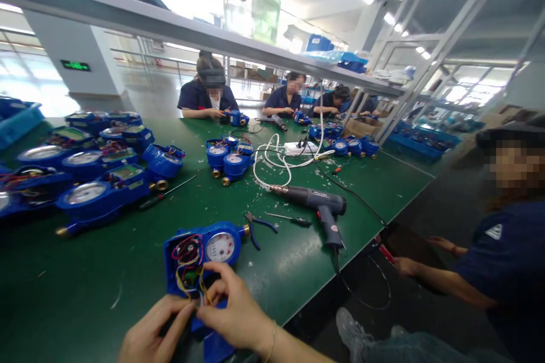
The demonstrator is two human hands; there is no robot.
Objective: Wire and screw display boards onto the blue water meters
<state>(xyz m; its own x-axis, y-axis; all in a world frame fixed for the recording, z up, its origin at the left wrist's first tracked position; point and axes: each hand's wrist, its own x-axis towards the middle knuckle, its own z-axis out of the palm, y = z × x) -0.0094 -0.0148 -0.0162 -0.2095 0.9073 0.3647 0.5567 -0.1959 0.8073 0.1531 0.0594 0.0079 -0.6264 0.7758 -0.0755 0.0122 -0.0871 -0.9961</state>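
In front of me on the green table lies a blue water meter [191, 244], its wiring box uncovered and its round white dial [222, 248] facing up. Coloured wires [202, 286] run out of the box toward me. My left hand [159, 326] pinches the wire ends from the left, thumb against finger. From the right, my right hand [236, 306] closes thumb and fingers on the same wires. Exactly which strand each hand grips is hidden by the fingers. A blue cover-like part [217, 346] shows below my right hand.
Pliers [258, 227], a screwdriver [293, 219] and a heat gun [317, 204] lie beyond the meter. Several more blue meters [97, 187] crowd the left. A power strip [300, 148] sits further back. Co-workers sit opposite; another person [502, 255] is at the right. A shelf [179, 25] spans overhead.
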